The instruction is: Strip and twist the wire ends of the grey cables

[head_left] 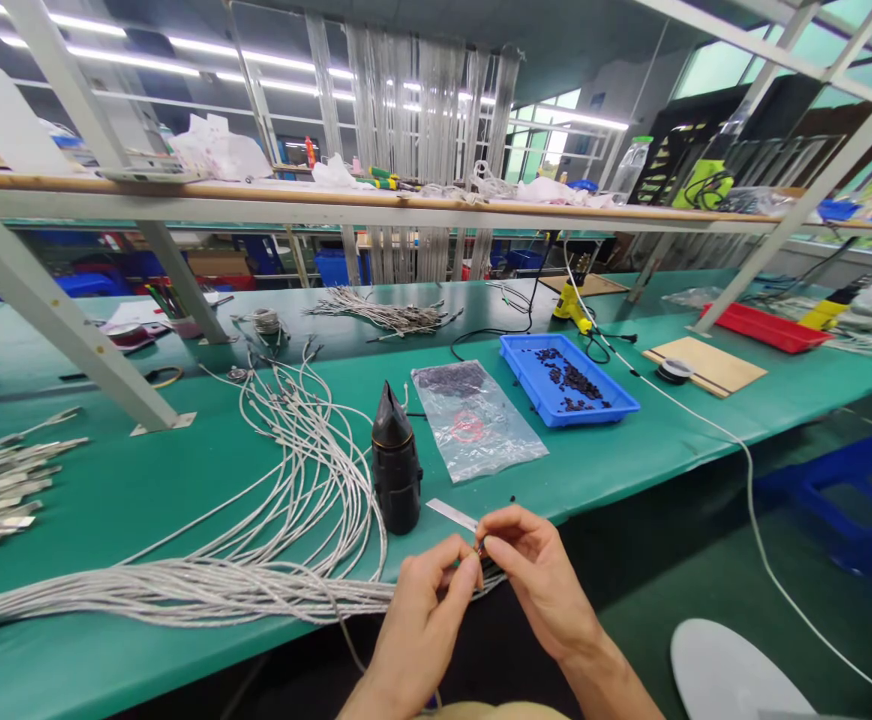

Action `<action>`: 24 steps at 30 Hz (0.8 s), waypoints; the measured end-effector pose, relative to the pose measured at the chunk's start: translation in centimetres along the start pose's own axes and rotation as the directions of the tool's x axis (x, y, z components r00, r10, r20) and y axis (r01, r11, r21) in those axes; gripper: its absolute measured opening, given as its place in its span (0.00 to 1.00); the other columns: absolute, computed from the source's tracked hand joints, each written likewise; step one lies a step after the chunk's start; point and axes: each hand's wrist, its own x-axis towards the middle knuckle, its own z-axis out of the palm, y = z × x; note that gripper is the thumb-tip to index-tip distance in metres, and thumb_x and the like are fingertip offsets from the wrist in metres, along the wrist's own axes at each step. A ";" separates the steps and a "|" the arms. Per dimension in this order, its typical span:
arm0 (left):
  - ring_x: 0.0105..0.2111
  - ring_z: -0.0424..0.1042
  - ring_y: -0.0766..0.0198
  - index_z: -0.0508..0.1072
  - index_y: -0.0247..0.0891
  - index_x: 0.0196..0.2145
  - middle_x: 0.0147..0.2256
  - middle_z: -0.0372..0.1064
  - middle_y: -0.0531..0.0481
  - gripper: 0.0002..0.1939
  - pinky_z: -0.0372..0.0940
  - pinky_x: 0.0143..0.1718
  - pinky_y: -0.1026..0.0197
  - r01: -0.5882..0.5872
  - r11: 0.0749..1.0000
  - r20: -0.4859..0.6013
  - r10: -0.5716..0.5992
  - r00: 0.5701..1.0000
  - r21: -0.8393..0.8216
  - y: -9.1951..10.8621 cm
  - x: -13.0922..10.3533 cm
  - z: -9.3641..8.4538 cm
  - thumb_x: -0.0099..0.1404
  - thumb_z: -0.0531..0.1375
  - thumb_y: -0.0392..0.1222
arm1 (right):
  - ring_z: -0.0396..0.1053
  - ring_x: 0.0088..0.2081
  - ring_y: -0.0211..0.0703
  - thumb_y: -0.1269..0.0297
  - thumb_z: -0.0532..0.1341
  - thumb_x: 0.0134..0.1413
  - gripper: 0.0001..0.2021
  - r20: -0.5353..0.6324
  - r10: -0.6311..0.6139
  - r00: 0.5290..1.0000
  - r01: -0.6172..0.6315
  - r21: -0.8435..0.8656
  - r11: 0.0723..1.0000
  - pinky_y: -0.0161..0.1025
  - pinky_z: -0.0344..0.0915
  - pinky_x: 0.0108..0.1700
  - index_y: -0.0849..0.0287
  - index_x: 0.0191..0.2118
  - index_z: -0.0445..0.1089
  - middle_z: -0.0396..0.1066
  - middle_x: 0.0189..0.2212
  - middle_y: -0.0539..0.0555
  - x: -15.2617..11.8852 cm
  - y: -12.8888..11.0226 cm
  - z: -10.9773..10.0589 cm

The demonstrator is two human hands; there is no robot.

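Observation:
My left hand (432, 605) is closed, thumb and fingertips pinching what looks like the end of a thin cable. Fingertip to fingertip with it, my right hand (537, 570) pinches a tiny dark piece (481, 548); its exact kind is too small to tell. Both hands are over the bench's front edge. A flat metal strip (451, 514), like a ruler, lies just beyond them. Left of the hands, a thick bundle of grey-white cables (203, 590) runs along the edge, its loose ends fanned out behind. A black cone-topped cylinder (396, 470) stands upright beside the cables.
Beyond the hands lie a clear plastic bag (473, 425) of small dark parts and a blue tray (567, 385) of small black pieces. Further right are a yellow tool (572, 308), a wooden board (706, 365) and a red tray (770, 328). A shelf (406, 208) crosses above the bench.

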 end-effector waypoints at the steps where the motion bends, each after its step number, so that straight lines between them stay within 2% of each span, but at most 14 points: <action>1: 0.19 0.45 0.71 0.63 0.37 0.27 0.19 0.45 0.60 0.18 0.41 0.20 0.65 0.011 0.999 0.006 -0.011 1.000 -0.035 0.0 0.0 0.0 0.71 0.51 0.51 | 0.70 0.34 0.36 0.65 0.72 0.49 0.06 0.014 -0.006 1.000 0.006 -0.005 1.000 0.31 0.66 0.40 0.56 0.35 0.78 0.75 0.31 0.50 0.1 0.0 -0.1; 6: 0.18 0.43 0.71 0.61 0.38 0.27 0.18 0.42 0.63 0.19 0.38 0.19 0.65 0.065 0.984 0.051 -0.057 0.997 -0.165 -0.1 0.0 -0.2 0.69 0.52 0.54 | 0.71 0.34 0.36 0.66 0.71 0.50 0.04 0.057 -0.026 0.998 0.027 -0.032 0.999 0.32 0.67 0.40 0.55 0.35 0.79 0.76 0.31 0.50 0.2 -0.1 -0.2; 9: 0.18 0.42 0.71 0.61 0.38 0.27 0.18 0.41 0.63 0.19 0.37 0.19 0.65 0.081 0.975 0.039 -0.075 0.996 -0.205 -0.1 -0.1 -0.1 0.69 0.52 0.54 | 0.71 0.35 0.37 0.66 0.71 0.50 0.05 0.055 -0.026 0.998 0.028 -0.038 0.999 0.32 0.67 0.40 0.55 0.35 0.79 0.76 0.32 0.50 0.1 0.0 -0.2; 14: 0.18 0.42 0.72 0.61 0.37 0.27 0.19 0.42 0.62 0.19 0.37 0.20 0.65 0.079 0.973 0.030 -0.074 0.997 -0.219 -0.1 -0.3 -0.1 0.69 0.53 0.54 | 0.72 0.35 0.39 0.65 0.71 0.49 0.07 0.023 -0.024 0.999 0.025 -0.064 0.998 0.33 0.68 0.40 0.56 0.36 0.78 0.76 0.32 0.52 0.0 0.0 0.0; 20: 0.19 0.43 0.71 0.62 0.37 0.27 0.19 0.43 0.62 0.20 0.38 0.20 0.65 0.077 0.966 0.030 -0.072 0.997 -0.247 -0.3 -0.2 -0.1 0.68 0.54 0.55 | 0.72 0.36 0.40 0.64 0.71 0.50 0.08 0.041 -0.023 0.999 0.026 -0.083 0.996 0.35 0.69 0.41 0.55 0.38 0.78 0.76 0.32 0.52 -0.1 -0.1 0.1; 24: 0.18 0.46 0.70 0.64 0.37 0.29 0.17 0.48 0.61 0.17 0.42 0.21 0.65 0.056 0.975 -0.003 -0.058 0.998 -0.214 -0.2 -0.3 0.1 0.69 0.52 0.52 | 0.71 0.33 0.39 0.64 0.70 0.51 0.10 0.053 -0.019 0.998 0.022 -0.061 0.998 0.35 0.68 0.39 0.55 0.41 0.77 0.75 0.33 0.52 -0.1 0.1 0.1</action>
